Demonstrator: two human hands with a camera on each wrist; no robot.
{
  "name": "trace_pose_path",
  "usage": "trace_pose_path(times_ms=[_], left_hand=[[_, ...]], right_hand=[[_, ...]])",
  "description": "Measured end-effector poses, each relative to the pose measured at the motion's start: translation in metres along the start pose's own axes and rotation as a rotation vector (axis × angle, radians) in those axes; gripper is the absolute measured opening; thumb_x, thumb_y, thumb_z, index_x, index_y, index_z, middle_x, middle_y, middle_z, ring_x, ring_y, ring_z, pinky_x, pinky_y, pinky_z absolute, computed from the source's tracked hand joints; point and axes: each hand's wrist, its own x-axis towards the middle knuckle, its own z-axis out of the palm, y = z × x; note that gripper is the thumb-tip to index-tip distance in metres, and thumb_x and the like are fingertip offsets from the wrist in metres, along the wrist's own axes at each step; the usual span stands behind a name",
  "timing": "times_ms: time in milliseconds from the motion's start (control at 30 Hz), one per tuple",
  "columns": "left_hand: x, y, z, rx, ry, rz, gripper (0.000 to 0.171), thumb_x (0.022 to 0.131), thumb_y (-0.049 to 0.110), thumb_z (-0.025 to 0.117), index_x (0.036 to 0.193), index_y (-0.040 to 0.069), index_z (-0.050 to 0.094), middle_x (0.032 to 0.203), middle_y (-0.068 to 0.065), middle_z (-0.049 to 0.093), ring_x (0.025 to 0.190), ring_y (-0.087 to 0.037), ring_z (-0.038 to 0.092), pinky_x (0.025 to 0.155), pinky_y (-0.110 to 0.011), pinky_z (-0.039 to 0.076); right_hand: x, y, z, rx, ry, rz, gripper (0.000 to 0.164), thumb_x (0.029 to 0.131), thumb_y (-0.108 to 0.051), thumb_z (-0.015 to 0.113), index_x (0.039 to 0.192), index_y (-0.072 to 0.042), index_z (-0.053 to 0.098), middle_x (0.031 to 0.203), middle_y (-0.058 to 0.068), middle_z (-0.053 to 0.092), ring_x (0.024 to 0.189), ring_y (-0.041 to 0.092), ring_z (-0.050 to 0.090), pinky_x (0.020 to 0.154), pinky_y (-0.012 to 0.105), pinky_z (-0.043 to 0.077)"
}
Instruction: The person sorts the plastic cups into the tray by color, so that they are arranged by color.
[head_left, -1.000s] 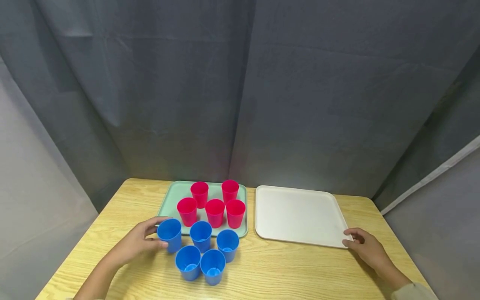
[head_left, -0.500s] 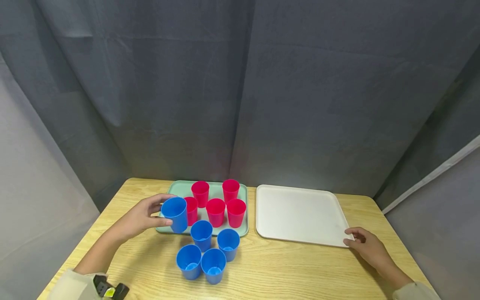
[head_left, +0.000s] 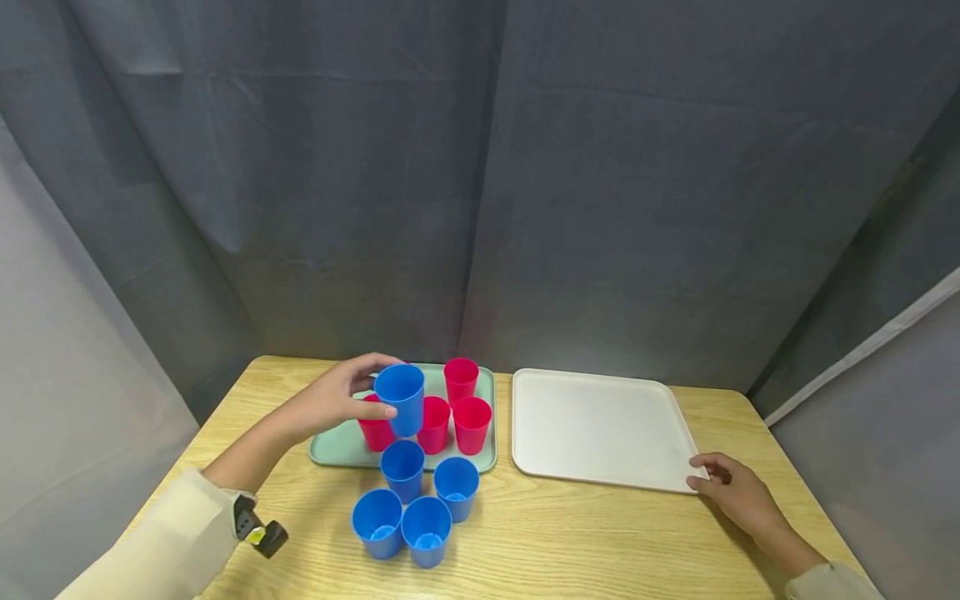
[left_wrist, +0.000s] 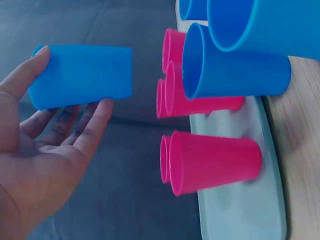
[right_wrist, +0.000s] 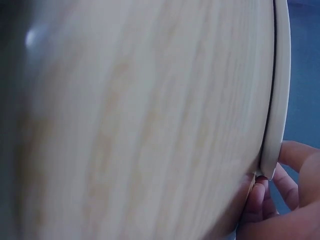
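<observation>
My left hand [head_left: 333, 404] holds a blue cup [head_left: 401, 400] in the air over the green tray [head_left: 337, 446], its thumb on one side and its fingers on the other. The left wrist view shows this cup [left_wrist: 82, 75] well apart from the pink cups [left_wrist: 217, 162]. On the green tray stand several pink cups [head_left: 472, 427], partly hidden behind the held cup and the hand. Several more blue cups [head_left: 426, 533] stand upright on the table in front. At the right, my right hand [head_left: 735, 496] grips the near right corner of a white tray [head_left: 600, 429].
A wooden table [head_left: 585, 542] carries everything, and bare wood shows in front of the white tray. Grey curtains [head_left: 600, 208] hang behind the table and at both sides. The two trays lie side by side with a narrow gap.
My left hand has lifted a blue cup off the table and carried it up and to the right, over the green tray. The right hand and the white tray stay in place.
</observation>
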Motion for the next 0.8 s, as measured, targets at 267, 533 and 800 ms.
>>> trace_pose_path(times_ms=[267,533,800], left_hand=[[0.031,0.016,0.018,-0.012,-0.042,-0.005,0.079,0.08,0.029,0.089,0.147,0.016,0.05,0.145,-0.011,0.057,0.136,-0.041,0.053,0.093,-0.049,0.059],[0.068,0.021,0.042,-0.055,-0.054,-0.042,0.076,0.081,0.028,0.088,0.146,0.018,0.05,0.142,-0.01,0.059,0.135,-0.04,0.055,0.094,-0.051,0.059],[0.103,0.035,0.066,-0.13,-0.057,-0.06,0.076,0.081,0.021,0.089,0.146,0.015,0.049,0.136,-0.01,0.062,0.122,-0.032,0.065,0.087,-0.04,0.062]], right_hand=[[-0.002,-0.001,-0.001,-0.001,0.002,0.012,0.046,0.096,-0.036,0.074,0.127,-0.003,0.066,0.115,0.013,0.059,0.094,0.017,0.051,0.076,0.027,0.046],[-0.005,-0.002,-0.003,-0.001,0.001,0.029,0.047,0.096,-0.038,0.074,0.126,-0.003,0.066,0.121,0.018,0.061,0.099,0.019,0.054,0.081,0.033,0.048],[-0.007,-0.004,0.0,0.004,0.016,0.025,0.044,0.095,-0.033,0.076,0.125,-0.002,0.067,0.12,0.019,0.063,0.099,0.021,0.055,0.08,0.032,0.048]])
